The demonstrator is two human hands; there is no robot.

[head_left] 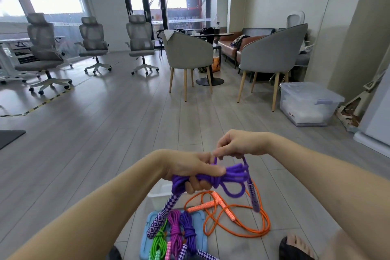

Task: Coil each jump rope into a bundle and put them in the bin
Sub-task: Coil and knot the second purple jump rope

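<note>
Grey wood-look plank flooring (109,133) runs back to glass doors (145,12), with three mesh office chairs (92,42) on the left, two grey tub chairs (187,53) around a round table, and a lidded clear storage box (306,103) at the right wall. Yellow-and-black tape crosses the floor at left.

The left hand (190,171) is held out at mid-view, fingers curled round a bundled purple jump rope (228,175); one chequered handle (162,215) hangs below the fist, the other handle (253,196) dangles at the right. The right hand (238,143), just above, pinches a strand of that rope at the bundle's top.

Below, a loose orange jump rope (238,219) sprawls on the floor. Beside it, green (158,243), magenta (175,230) and purple bundles (187,230) lie on a blue lid-like tray (200,234) (its near edge is cut off). A white bin (158,196) is mostly hidden behind the left wrist.
</note>
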